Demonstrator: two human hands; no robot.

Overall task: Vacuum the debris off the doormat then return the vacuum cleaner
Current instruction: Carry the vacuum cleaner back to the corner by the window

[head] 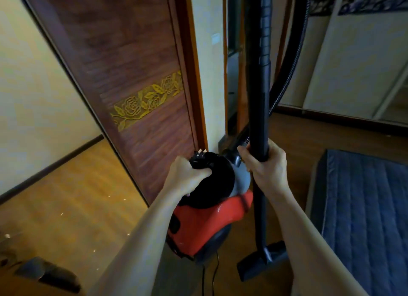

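Two walls, wooden floor [72, 198], carved door [123, 79], blue mattress [364, 218]

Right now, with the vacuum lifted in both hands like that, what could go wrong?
The power cord dangles below the red vacuum body, so it might snag or trip a foot. The left hand carries the body by its black handle near the wooden door; a swing could knock it. The right hand holds the wand upright, and its floor nozzle could catch the blue mattress.
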